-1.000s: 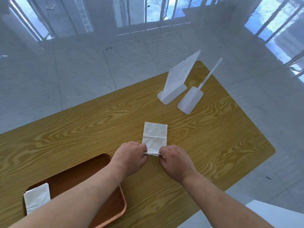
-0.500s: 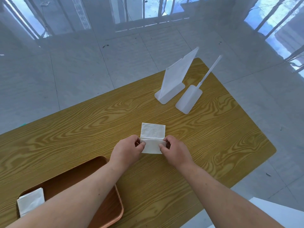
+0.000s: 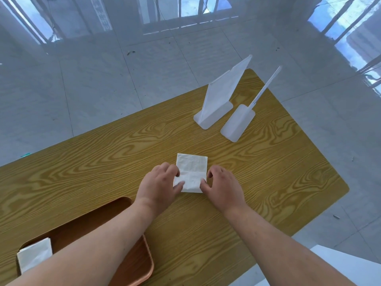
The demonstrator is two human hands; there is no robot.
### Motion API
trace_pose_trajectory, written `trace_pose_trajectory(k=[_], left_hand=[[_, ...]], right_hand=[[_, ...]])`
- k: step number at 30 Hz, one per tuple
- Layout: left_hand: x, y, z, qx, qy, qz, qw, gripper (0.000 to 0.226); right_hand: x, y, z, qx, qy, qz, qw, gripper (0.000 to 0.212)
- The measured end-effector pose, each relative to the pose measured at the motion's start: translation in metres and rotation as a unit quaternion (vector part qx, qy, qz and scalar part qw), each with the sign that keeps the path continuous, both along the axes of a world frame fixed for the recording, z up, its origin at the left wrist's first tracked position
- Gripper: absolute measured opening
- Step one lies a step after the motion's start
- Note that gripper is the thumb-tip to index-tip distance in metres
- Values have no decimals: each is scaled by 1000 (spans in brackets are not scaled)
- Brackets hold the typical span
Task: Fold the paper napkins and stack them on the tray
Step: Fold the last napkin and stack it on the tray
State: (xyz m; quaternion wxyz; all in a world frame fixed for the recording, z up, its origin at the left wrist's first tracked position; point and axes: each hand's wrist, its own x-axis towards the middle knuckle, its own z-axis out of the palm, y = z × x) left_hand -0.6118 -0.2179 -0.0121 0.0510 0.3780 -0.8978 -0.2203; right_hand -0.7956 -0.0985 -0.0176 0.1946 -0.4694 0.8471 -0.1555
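A white paper napkin point(image 3: 191, 169) lies on the wooden table point(image 3: 103, 162), its near part folded over the far part. My left hand point(image 3: 159, 185) presses the napkin's left edge with its fingertips. My right hand point(image 3: 221, 186) rests at the napkin's right edge, thumb on the near corner. A brown tray point(image 3: 132, 263) sits at the near left, partly under my left forearm. One folded white napkin point(image 3: 34, 254) lies in the tray's left end.
Two white plastic stands point(image 3: 218, 100) point(image 3: 239, 122) stand at the table's far right. The table's right edge and near right corner drop to a tiled floor. A white surface point(image 3: 340, 265) shows at the lower right.
The napkin's near edge has been lifted and folded forward over the far part. Both hands moved from the near edge to the napkin's sides and now press it flat.
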Motion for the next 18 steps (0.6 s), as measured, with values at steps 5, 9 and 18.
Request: trace_pose_trajectory(k=[5,9,18], left_hand=[[7,4,-7,-57,-66,-136,987,39],[4,3,-7,-57,-109,-151,981,37],[4,0,-3,-53,-110,-169,978,41]], right_hand=[[8,11,-4,3,96,194,976,36],[14,9,-5,5,123,202,972,23],[21,1,-2,-32,94,187,977,16]])
